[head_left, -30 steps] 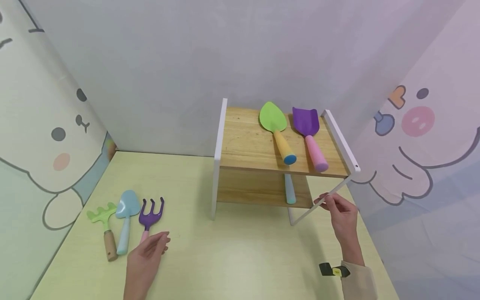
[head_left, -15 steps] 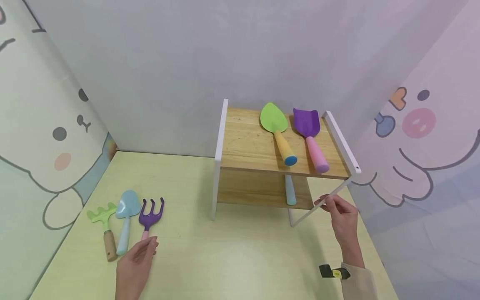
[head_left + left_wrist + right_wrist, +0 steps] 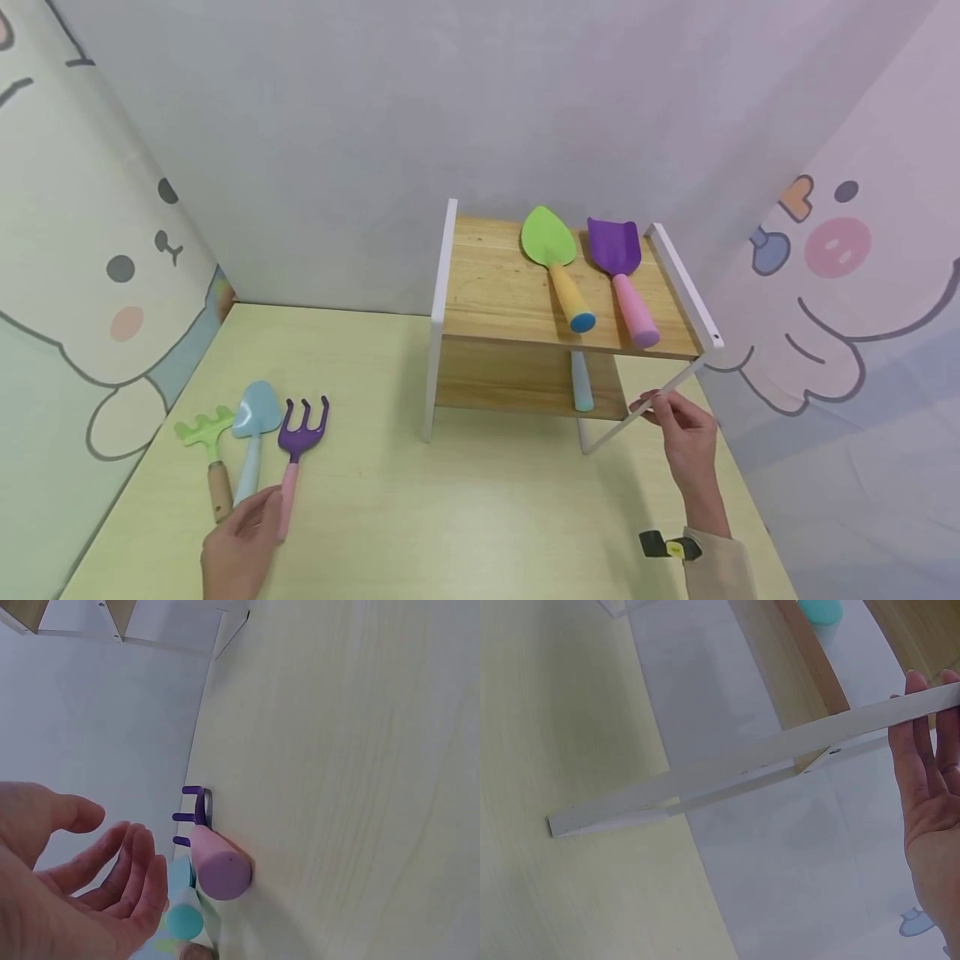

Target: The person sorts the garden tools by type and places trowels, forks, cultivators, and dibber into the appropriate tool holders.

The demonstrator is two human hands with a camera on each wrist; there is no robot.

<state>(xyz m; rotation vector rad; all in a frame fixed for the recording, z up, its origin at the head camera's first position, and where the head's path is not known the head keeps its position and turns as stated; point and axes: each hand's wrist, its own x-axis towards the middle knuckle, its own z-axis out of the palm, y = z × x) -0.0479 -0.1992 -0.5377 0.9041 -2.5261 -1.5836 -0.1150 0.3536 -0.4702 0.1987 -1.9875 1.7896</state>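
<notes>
My left hand hovers by the handles of a light blue trowel and a purple hand fork with a pink grip. In the left wrist view its thumb and bent fingers stand apart, holding nothing. Left of the trowel lies a green hand rake with a brown handle. My right hand holds the white side leg of a two-tier wooden shelf. In the right wrist view the fingers pass behind the leg; the thumb is out of sight.
On the top tier lie a green trowel with a yellow handle and a purple shovel with a pink handle. A pale blue handle sticks out of the lower tier. A grey-white backdrop stands behind the table.
My left hand has moved left and nearer, from beside the fork's handle to over the lower end of the blue trowel's handle. My right hand stays on the shelf leg.
</notes>
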